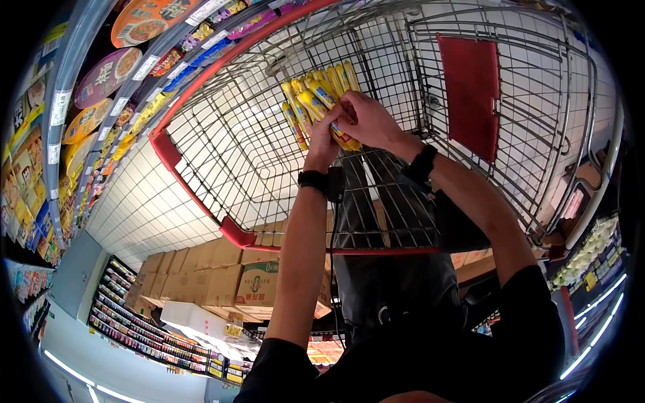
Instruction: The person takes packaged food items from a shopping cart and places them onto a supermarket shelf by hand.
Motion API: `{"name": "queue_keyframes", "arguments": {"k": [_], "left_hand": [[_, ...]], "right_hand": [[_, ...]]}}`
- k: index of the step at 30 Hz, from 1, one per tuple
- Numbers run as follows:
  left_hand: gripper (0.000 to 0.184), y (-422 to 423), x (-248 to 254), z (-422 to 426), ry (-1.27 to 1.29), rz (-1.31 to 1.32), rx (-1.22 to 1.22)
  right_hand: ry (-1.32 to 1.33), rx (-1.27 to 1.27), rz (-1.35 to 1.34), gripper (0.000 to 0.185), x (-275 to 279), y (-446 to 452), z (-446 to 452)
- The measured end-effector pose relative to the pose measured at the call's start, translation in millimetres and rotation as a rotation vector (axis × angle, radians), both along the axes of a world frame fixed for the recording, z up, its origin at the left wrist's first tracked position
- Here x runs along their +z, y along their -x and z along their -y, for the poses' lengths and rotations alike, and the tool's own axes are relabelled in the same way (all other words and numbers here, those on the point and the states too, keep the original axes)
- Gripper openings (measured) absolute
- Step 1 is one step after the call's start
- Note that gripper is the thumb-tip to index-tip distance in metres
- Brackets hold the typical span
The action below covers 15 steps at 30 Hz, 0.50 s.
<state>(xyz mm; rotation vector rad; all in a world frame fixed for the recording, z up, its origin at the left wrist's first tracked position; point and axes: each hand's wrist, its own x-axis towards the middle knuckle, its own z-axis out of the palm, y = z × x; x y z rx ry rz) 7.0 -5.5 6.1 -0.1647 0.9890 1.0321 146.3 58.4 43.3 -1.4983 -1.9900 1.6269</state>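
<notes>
wire cart (235,232): fingers (354,106) hold yellow packets (312,104) (blue-marked, writing too small).

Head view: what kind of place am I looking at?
Probably a supermarket aisle: there's a red-trimmed metal-wire shopping cart, grey-edged shelves packed with colourful packages, and white rectangular price labels along them.

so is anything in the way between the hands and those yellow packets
Nothing visible: the left hand and the right hand are both at the yellow packets, fingers against the wrappers. The forearms pass over the cart's near red rim, so it does not block them.
</notes>
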Motion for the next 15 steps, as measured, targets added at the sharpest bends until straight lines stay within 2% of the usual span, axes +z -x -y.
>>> {"name": "queue_keyframes", "arguments": {"k": [2, 4, 5, 7, 8, 11, 14, 15], "left_hand": [[0.029, -2, 0, -1, -0.019, -0.013, 0.011], [0.031, -3, 4, -4, -0.002, -0.015, 0.019], [0.031, -5, 5, -5, -0.007, -0.017, 0.018], [0.030, -10, 19, -9, -0.043, -0.024, 0.015], [0.030, -12, 26, -9, -0.045, -0.026, 0.011], [0.031, -16, 42, -20, -0.062, -0.003, -0.011], [0.034, -20, 75, -23, -0.059, -0.026, -0.030], [0.036, -22, 92, -25, -0.024, -0.027, -0.035]], "right_hand": [[0.016, 0.011, 0.020, 0.038, 5, -1, 1], [-0.169, -0.029, 0.010, 0.053, 10, -1, 5], [-0.173, -0.030, 0.008, 0.053, 11, -2, 4], [-0.202, -0.009, -0.129, 0.075, 14, -4, 9], [-0.205, -0.013, -0.130, 0.075, 18, -5, 12], [0.092, -0.003, -0.136, 0.090, 41, -9, 6], [-0.013, 0.032, -0.079, 0.089, 58, -14, 4], [0.083, 0.015, -0.062, 0.089, 72, -15, 4]]}}
